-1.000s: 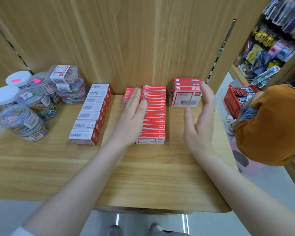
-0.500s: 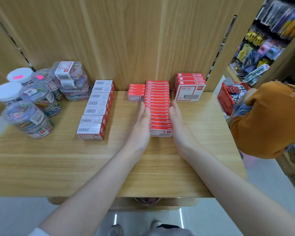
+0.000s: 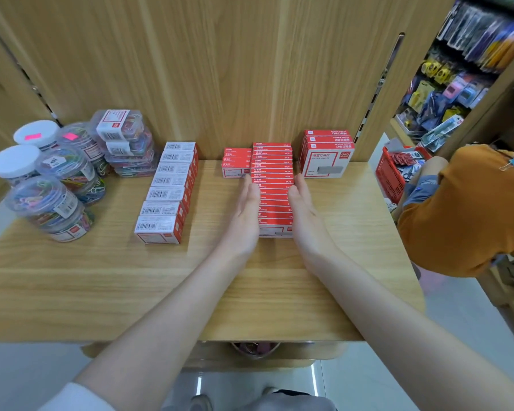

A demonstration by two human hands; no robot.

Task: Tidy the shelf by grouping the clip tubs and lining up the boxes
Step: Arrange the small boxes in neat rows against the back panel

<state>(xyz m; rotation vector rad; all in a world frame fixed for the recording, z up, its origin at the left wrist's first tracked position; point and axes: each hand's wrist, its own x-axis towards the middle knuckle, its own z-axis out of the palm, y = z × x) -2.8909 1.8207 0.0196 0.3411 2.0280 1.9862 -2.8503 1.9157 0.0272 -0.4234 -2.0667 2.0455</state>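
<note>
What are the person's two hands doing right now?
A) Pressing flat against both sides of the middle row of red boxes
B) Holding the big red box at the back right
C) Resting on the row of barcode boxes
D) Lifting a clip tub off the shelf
A: the left hand and right hand, fingers straight, flank the middle row of red staple boxes.
</note>
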